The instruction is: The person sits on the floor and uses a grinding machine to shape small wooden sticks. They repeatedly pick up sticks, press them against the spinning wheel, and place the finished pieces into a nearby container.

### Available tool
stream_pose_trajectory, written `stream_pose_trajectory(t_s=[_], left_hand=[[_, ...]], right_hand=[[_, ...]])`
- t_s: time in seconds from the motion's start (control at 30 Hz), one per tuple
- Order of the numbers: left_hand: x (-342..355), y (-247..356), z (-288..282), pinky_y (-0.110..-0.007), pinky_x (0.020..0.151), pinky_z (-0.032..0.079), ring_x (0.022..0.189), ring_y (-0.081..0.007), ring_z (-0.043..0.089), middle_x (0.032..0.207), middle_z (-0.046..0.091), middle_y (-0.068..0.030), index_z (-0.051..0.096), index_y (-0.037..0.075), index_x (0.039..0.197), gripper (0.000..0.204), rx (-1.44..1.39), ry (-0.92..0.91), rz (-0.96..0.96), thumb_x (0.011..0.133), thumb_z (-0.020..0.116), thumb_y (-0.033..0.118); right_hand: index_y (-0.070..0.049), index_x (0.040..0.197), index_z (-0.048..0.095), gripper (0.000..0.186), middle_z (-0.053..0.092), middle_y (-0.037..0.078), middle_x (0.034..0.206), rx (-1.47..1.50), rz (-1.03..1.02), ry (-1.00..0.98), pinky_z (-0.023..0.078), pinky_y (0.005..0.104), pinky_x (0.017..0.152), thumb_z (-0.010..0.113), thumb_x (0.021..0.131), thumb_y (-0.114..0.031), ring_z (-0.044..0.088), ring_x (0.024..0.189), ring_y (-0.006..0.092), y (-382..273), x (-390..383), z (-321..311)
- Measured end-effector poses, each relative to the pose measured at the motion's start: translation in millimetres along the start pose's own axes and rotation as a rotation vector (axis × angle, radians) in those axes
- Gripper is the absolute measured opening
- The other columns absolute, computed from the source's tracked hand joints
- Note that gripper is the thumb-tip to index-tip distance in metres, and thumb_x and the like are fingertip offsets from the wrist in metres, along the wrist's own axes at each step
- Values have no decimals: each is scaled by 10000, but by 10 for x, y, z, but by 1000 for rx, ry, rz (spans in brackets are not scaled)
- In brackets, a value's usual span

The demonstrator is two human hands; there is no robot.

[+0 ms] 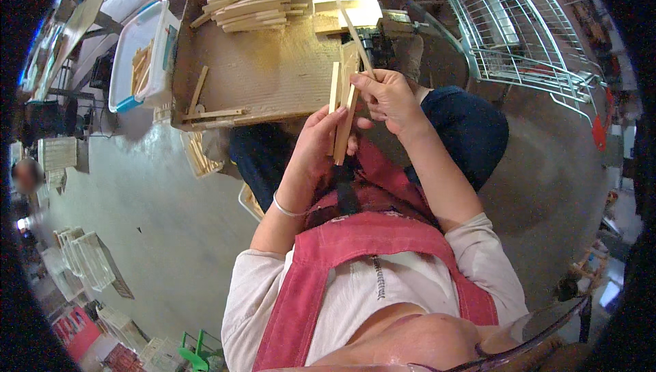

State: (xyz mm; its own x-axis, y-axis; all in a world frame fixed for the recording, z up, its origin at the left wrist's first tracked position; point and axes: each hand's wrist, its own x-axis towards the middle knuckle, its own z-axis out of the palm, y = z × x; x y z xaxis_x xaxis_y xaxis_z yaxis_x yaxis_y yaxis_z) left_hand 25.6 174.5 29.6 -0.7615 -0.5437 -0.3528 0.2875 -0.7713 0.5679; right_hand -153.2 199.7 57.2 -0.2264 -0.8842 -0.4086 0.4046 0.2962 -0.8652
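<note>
My left hand is closed around a few slim, pale wooden sticks, which stand roughly upright in front of my lap. Close beside it, my right hand pinches another thin wooden stick that slants up and to the left. Its thumb and fingertips are at the top of one of the sticks in the left hand; whether it grips that one too I cannot tell. Beyond the hands, a brightly lit pale wooden block sits by a dark machine part.
A shallow cardboard tray, dusted with sawdust, holds a heap of wooden sticks and some loose ones. Left of it stands a white plastic bin with more sticks. A wire cart is at the right; a stick-filled basket is below the tray.
</note>
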Motion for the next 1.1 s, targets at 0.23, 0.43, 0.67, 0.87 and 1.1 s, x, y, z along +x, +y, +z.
stream_pose_trajectory(t_s=[0.23, 0.43, 0.67, 0.87, 1.1], left_hand=[[-14, -168, 44, -314, 552, 585, 649, -222, 699, 1017, 724, -195, 559, 8, 1240, 345, -29, -34, -77, 1014, 526, 267], [-38, -213, 85, -325, 601, 606, 706, -245, 716, 1071, 711, -198, 564, 13, 1236, 320, -13, -57, -95, 1028, 518, 251], [-71, -311, 197, -300, 593, 585, 717, -223, 711, 1073, 708, -158, 553, 12, 1251, 360, 163, -37, -39, 1039, 507, 299], [-108, -258, 208, -321, 589, 584, 700, -227, 706, 1034, 708, -160, 525, 9, 1278, 399, 167, -124, -107, 1046, 471, 330], [-84, -294, 138, -322, 575, 584, 643, -228, 698, 918, 718, -185, 568, -44, 1206, 428, 174, -100, -139, 1034, 462, 334]], right_hand=[[-79, 758, 661, 243, 520, -48, 569, -34, -2, 90, 249, 215, 333, 800, 863, -249, 376, 391, 25, 31, -109, -115], [-89, 738, 647, 258, 521, -51, 556, -103, -57, 80, 252, 215, 340, 780, 882, -255, 370, 385, 23, 133, -111, -166], [-104, 749, 650, 245, 505, -66, 551, -48, -8, 95, 234, 208, 340, 758, 898, -266, 358, 384, 16, 90, -152, -219], [-100, 779, 655, 227, 493, -69, 554, -13, 10, 113, 225, 205, 334, 767, 890, -263, 345, 373, 17, 63, -164, -244], [-100, 785, 657, 226, 503, -63, 556, -4, 34, 78, 223, 210, 332, 766, 889, -268, 347, 366, 21, 104, -143, -279]])
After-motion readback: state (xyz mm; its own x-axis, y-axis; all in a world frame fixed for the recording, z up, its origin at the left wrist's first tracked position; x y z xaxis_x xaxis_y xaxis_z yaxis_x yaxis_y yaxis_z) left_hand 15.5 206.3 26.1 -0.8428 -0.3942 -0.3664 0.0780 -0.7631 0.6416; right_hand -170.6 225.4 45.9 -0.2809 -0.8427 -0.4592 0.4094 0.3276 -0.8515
